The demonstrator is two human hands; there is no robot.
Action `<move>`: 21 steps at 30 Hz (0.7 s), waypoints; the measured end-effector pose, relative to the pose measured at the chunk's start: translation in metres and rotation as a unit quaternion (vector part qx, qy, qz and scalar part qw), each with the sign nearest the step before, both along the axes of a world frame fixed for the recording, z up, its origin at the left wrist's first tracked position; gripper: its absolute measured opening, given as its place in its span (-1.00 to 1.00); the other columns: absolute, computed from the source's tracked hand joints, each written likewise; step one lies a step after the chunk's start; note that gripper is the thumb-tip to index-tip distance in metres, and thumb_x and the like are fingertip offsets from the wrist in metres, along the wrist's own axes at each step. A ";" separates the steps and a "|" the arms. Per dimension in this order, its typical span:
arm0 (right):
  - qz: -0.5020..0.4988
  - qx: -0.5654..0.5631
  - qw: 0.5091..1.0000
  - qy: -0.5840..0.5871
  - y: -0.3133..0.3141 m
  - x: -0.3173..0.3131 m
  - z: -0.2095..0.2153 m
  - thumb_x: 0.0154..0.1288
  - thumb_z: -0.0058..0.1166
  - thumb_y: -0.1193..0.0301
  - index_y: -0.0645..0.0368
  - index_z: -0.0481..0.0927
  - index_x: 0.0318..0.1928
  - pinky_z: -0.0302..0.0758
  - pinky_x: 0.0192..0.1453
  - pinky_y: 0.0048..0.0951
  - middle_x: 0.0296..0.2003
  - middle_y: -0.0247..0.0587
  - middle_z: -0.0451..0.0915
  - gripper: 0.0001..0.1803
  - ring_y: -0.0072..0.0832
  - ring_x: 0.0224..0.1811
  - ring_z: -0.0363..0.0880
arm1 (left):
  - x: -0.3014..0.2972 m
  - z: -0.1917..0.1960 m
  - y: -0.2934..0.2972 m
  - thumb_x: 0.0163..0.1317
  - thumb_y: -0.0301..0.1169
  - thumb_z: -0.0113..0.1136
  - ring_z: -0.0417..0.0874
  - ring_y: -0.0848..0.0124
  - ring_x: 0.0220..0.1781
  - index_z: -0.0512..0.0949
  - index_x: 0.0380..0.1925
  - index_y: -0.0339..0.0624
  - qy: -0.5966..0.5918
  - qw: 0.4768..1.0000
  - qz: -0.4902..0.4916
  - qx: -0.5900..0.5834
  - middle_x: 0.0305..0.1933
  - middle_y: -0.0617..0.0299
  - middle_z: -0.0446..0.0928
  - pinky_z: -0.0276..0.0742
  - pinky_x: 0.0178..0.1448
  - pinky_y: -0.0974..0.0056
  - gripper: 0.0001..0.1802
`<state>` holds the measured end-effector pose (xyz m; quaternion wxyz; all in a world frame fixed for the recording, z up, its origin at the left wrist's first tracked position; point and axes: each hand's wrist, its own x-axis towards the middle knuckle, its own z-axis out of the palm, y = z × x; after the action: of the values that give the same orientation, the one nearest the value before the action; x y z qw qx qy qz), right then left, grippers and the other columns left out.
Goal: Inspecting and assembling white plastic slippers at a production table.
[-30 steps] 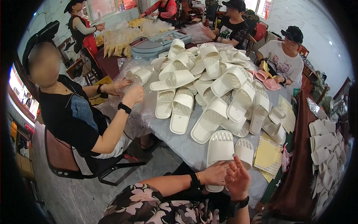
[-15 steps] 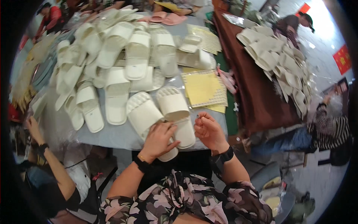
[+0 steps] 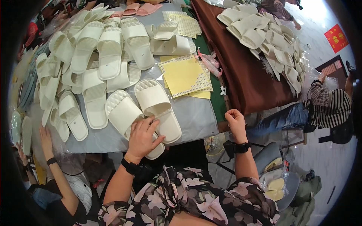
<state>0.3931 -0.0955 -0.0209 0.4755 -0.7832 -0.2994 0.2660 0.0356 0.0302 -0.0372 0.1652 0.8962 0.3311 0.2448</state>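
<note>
Two off-white slide slippers lie side by side at the near table edge: the left slipper (image 3: pixel 121 109) and the right slipper (image 3: pixel 154 101), both with quilted insoles. My left hand (image 3: pixel 142 136) rests on them, fingers spread, near the heel of the left slipper and touching the inner side of the right one. Off to the right, past the table corner, my right hand (image 3: pixel 236 122) is raised with thumb and fingertips pinched together. Whatever may be between those fingertips is too small to make out. Yellow sticker sheets (image 3: pixel 184 77) with rows of small labels lie beyond the slippers.
Off-white slippers heap up on the left of the table (image 3: pixel 200 117). More slippers (image 3: pixel 260 34) cover the brown-draped surface at the right. Pink slippers (image 3: pixel 145 9) sit at the far edge. A co-worker's hand (image 3: pixel 46 141) is at the left; a person in stripes (image 3: pixel 333 113) is at the right.
My right hand has moved away from the slippers to the right, beyond the table corner; the small sticker at its fingertips no longer shows. My left hand stays on the slippers. The view has shifted.
</note>
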 end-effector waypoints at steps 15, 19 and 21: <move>0.013 -0.095 0.991 -0.090 -0.019 -0.008 -0.010 0.21 0.25 0.32 0.41 0.67 -0.19 0.50 -0.18 -0.45 -0.37 -0.13 0.69 -0.66 -0.54 -0.29 0.58 | -0.023 -0.011 0.009 0.14 -0.02 0.31 0.47 0.02 0.23 0.54 0.11 -0.16 -0.026 0.998 0.010 -0.056 0.17 -0.03 0.51 0.27 0.37 -0.01 -0.38; 0.003 -0.039 0.996 -0.084 -0.053 0.039 -0.059 0.16 0.24 0.38 0.38 0.65 -0.28 0.49 -0.20 -0.43 -0.43 -0.26 0.62 -0.74 -0.53 -0.36 0.51 | -0.008 -0.015 0.001 0.21 0.02 0.20 0.45 0.06 0.27 0.49 0.15 -0.23 -0.040 0.998 -0.023 -0.040 0.19 -0.02 0.48 0.27 0.39 0.01 -0.35; -0.005 -0.088 0.987 -0.134 -0.050 0.054 -0.073 0.16 0.22 0.40 0.45 0.59 -0.34 0.46 -0.28 -0.45 -0.50 -0.31 0.59 -0.73 -0.58 -0.43 0.47 | -0.009 -0.024 -0.004 0.23 0.00 0.18 0.39 0.10 0.31 0.44 0.17 -0.24 -0.026 0.999 -0.026 -0.021 0.24 0.00 0.40 0.25 0.39 0.02 -0.35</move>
<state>0.4467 -0.1455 -0.0938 0.3619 -0.8519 -0.3321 0.1815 0.0262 0.0264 -0.0616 0.1985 0.8941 0.3085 0.2570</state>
